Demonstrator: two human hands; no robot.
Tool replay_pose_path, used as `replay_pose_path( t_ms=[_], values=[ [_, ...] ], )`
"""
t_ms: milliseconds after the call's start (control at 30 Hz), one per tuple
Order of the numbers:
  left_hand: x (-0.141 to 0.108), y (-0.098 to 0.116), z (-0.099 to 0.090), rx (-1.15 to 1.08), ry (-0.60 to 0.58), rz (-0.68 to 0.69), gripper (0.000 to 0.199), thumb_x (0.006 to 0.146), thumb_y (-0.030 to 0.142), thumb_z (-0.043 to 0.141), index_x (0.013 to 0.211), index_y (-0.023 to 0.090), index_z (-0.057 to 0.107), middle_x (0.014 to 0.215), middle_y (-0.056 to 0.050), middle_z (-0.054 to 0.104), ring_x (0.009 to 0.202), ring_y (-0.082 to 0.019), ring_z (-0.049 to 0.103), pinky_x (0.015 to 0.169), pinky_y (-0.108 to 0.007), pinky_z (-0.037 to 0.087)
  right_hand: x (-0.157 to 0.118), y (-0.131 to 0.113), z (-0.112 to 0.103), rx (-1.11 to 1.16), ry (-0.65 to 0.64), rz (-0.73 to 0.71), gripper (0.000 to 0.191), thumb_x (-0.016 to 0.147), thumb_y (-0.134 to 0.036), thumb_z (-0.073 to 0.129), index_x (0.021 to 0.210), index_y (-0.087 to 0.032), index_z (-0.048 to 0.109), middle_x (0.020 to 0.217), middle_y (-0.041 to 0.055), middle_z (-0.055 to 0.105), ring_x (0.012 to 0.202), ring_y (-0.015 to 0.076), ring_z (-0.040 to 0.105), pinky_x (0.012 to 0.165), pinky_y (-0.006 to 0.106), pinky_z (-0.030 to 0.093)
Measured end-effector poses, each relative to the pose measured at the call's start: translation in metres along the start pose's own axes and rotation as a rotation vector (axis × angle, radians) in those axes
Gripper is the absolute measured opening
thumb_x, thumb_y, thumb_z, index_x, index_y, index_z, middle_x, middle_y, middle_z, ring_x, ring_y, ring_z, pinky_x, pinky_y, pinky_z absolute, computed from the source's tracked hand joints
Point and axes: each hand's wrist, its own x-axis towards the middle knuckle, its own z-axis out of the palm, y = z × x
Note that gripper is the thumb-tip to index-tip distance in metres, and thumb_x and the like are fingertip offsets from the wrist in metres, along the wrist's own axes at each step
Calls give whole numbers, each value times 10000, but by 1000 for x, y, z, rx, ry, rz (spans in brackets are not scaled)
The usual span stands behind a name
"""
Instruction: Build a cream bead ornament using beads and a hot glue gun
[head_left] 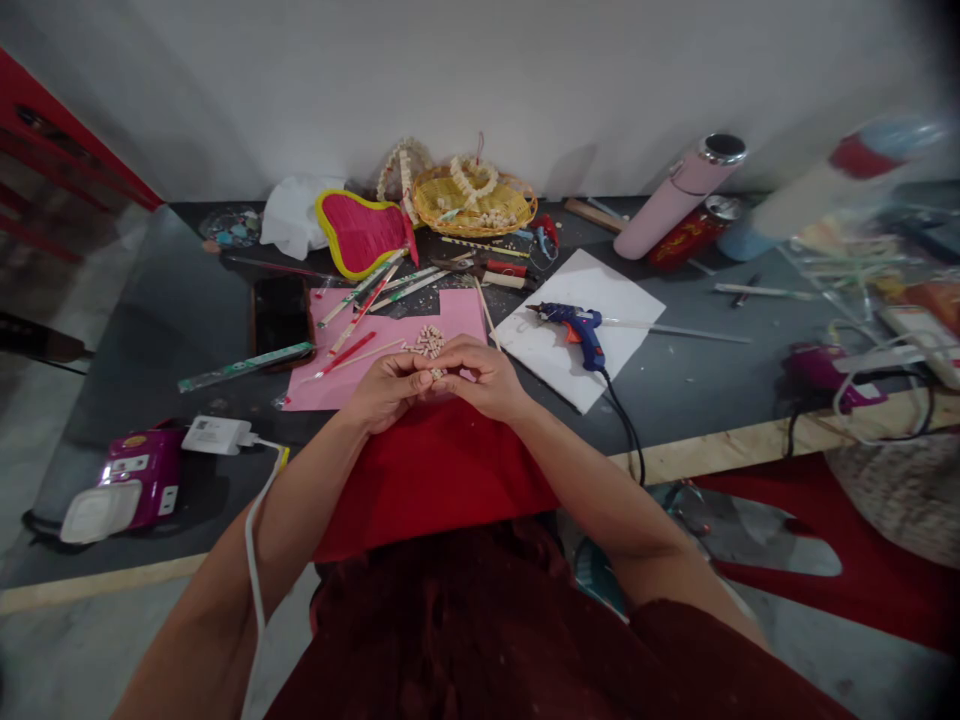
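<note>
Both hands meet over the front edge of a pink sheet. My left hand and my right hand pinch a small cluster of short wooden stick pieces between thumbs and fingers. Fingers hide much of the cluster. Just beyond the fingertips lies a pile of short cut stick pieces. Left of the pile, a thin wooden stick and a red-wrapped one rest on the pink sheet. To the right, a blue glue gun lies on a white square board.
Behind are pliers, a wicker basket and a pink heart-like piece. A phone lies left, near a purple power socket. A pink flask and a red can stand back right. A white cable crosses my left forearm.
</note>
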Motion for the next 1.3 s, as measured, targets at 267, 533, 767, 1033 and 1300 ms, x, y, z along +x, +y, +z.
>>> replay_pose_path(
  t_ms=[267, 533, 767, 1033, 1300],
  values=[
    [0, 0, 0, 17, 18, 9, 255, 611, 293, 793, 765, 116, 693, 618, -10, 612, 552, -75, 537, 563, -208, 427, -1, 0, 2, -16, 3, 32, 179, 785, -341, 660, 916, -221, 672, 845, 20, 611, 795, 113, 581, 699, 269, 485],
    [0, 2, 2, -38, 9, 8, 251, 623, 277, 788, 783, 109, 691, 604, -6, 601, 525, -60, 510, 542, -189, 414, 0, -4, 4, -70, 18, -1, 176, 813, -309, 634, 956, -209, 656, 857, 32, 610, 819, 126, 573, 709, 277, 478],
    [1, 3, 5, -83, 19, 19, 208, 685, 302, 741, 740, 113, 674, 636, -10, 586, 531, -56, 491, 541, -194, 417, -1, -3, 1, -82, 7, 37, 211, 816, -300, 627, 998, -195, 639, 865, 39, 596, 750, 116, 540, 649, 260, 464],
    [2, 1, 5, -6, 23, 13, 217, 720, 330, 708, 747, 117, 679, 610, -3, 568, 534, -56, 486, 531, -183, 402, 0, -3, 0, -139, 4, 6, 217, 834, -282, 606, 1034, -203, 632, 885, 39, 603, 817, 124, 562, 739, 289, 481],
    [1, 3, 4, 39, 72, 1, 231, 643, 296, 770, 775, 116, 710, 586, -11, 600, 518, -67, 508, 504, -183, 390, -1, -2, 1, -170, 31, -9, 150, 822, -287, 622, 938, -200, 661, 822, 24, 601, 750, 110, 561, 651, 252, 473]
  ],
)
